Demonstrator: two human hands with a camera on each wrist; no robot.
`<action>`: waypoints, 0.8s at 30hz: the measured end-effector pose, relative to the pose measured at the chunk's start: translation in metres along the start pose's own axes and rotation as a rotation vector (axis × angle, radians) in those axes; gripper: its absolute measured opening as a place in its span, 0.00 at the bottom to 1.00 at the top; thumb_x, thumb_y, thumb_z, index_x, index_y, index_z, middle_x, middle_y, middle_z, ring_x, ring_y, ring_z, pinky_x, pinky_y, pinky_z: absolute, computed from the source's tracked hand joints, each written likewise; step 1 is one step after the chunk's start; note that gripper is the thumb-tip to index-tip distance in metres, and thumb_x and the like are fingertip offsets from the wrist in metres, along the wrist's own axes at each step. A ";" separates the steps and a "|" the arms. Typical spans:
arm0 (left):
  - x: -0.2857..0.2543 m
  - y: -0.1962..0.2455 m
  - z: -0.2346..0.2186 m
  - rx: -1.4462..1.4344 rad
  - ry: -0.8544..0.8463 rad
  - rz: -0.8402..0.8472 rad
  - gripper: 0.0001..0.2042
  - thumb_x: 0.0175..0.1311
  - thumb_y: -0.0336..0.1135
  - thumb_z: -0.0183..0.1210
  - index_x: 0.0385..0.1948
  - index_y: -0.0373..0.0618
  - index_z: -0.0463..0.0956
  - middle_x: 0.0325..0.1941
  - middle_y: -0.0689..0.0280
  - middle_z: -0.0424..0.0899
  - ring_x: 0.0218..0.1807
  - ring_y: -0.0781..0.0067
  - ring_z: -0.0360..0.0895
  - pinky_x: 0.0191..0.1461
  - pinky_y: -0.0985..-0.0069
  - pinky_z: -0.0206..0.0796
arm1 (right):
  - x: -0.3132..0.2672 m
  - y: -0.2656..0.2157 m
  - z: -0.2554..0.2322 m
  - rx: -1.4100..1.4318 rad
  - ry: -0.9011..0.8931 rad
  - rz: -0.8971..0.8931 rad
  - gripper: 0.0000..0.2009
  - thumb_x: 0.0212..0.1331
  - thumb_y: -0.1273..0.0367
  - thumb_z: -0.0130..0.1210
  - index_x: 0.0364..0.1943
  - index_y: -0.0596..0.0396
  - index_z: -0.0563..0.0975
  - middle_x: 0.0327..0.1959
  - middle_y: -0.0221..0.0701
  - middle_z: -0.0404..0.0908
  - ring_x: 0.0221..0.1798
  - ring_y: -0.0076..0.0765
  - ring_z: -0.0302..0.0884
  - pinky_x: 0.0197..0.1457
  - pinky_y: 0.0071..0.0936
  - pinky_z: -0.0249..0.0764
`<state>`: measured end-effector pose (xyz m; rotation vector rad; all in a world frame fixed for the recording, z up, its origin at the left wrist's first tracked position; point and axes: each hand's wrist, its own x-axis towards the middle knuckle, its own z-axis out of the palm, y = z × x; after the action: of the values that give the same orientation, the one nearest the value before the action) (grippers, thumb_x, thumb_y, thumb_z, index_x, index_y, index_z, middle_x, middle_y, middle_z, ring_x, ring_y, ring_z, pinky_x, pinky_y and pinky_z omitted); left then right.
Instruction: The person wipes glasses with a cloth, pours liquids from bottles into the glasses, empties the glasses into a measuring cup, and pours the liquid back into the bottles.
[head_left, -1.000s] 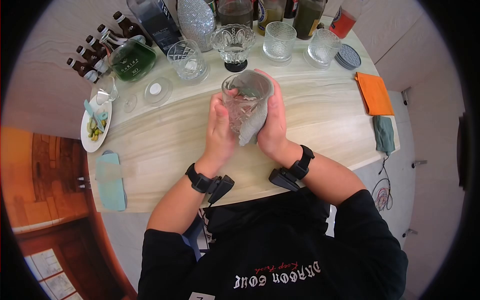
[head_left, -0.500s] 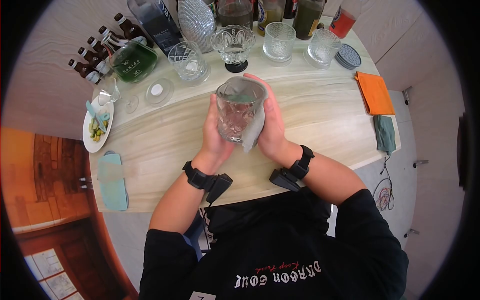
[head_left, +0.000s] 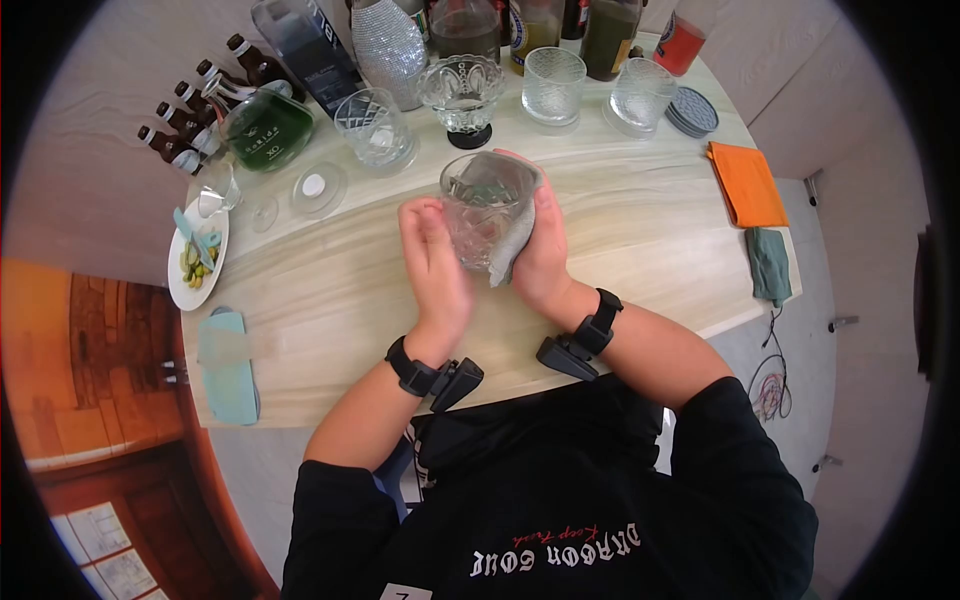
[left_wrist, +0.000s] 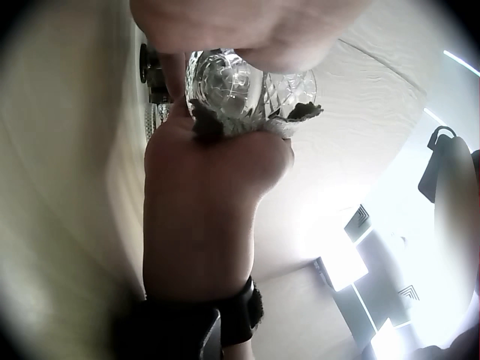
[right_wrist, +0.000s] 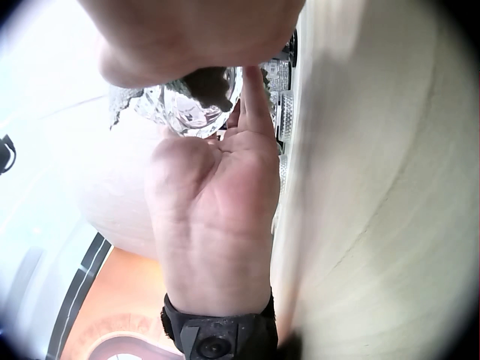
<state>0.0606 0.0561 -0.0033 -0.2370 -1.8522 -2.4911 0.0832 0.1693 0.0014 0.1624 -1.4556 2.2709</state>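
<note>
The right hand point(head_left: 543, 255) curled round cloth point(head_left: 513, 248) and glass point(head_left: 468, 230); whether the left hand point(head_left: 438, 270), at nine o'clock, gripped, I couldn't tell. Slipping cloth might have dropped it.

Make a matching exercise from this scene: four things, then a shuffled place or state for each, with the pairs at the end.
1. Glass tumbler
2. Orange cloth
3. White plate
4. Green decanter

A. Beside the brown bottles
B. Between the left hand and right hand
C. Bearing green food pieces
D. At the table's right side

Pairs: 1-B, 2-D, 3-C, 4-A
</note>
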 end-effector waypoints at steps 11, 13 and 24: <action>-0.009 0.011 0.013 0.201 -0.226 0.208 0.34 0.70 0.57 0.56 0.65 0.39 0.56 0.63 0.59 0.66 0.65 0.69 0.65 0.69 0.70 0.56 | 0.000 -0.008 0.005 -0.032 0.080 -0.097 0.28 0.77 0.51 0.30 0.66 0.60 0.62 0.60 0.39 0.71 0.62 0.33 0.69 0.67 0.33 0.65; -0.009 0.011 0.013 0.208 -0.243 0.202 0.37 0.68 0.58 0.59 0.66 0.38 0.55 0.64 0.59 0.65 0.66 0.68 0.64 0.70 0.69 0.56 | 0.000 -0.008 0.004 -0.024 0.071 -0.086 0.29 0.77 0.50 0.31 0.67 0.60 0.61 0.60 0.39 0.70 0.62 0.33 0.69 0.67 0.33 0.65; -0.002 0.017 0.000 -0.144 -0.382 -0.017 0.41 0.62 0.65 0.61 0.63 0.42 0.57 0.59 0.62 0.71 0.61 0.73 0.70 0.65 0.72 0.64 | -0.004 -0.019 0.003 0.022 -0.039 -0.040 0.35 0.73 0.45 0.37 0.70 0.61 0.59 0.65 0.41 0.68 0.68 0.38 0.66 0.72 0.37 0.62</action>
<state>0.0646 0.0507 0.0126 -0.7524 -1.7892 -2.7484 0.0945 0.1722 0.0176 0.2423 -1.4344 2.2638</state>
